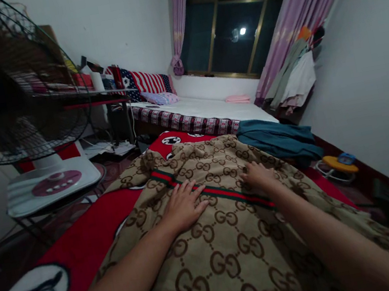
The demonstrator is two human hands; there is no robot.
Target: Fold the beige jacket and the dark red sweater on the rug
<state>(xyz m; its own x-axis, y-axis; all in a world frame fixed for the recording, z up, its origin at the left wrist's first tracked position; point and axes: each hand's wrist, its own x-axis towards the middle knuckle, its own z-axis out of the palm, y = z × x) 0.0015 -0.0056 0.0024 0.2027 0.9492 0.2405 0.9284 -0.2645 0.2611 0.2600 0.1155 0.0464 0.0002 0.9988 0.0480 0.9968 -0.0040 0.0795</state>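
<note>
A tan garment [217,231] with a brown letter pattern lies spread out before me, a green and red stripe [221,193] running across it. It looks like a jacket or coat, with sleeves out to the sides. My left hand [186,204] lies flat on the cloth by the stripe, fingers spread. My right hand [259,176] rests farther right on the garment, just above the stripe, palm down with its fingers apart. Neither hand grips anything. Beneath the garment shows a red cover [116,214] with black and white round prints.
On the left a fan [53,175] stands close, its cage near my arm. Teal clothing [278,140] lies at the far right edge. Behind are a bed [206,106], a cluttered desk [96,100] and hanging clothes [295,77]. A yellow stool [339,164] stands by the right wall.
</note>
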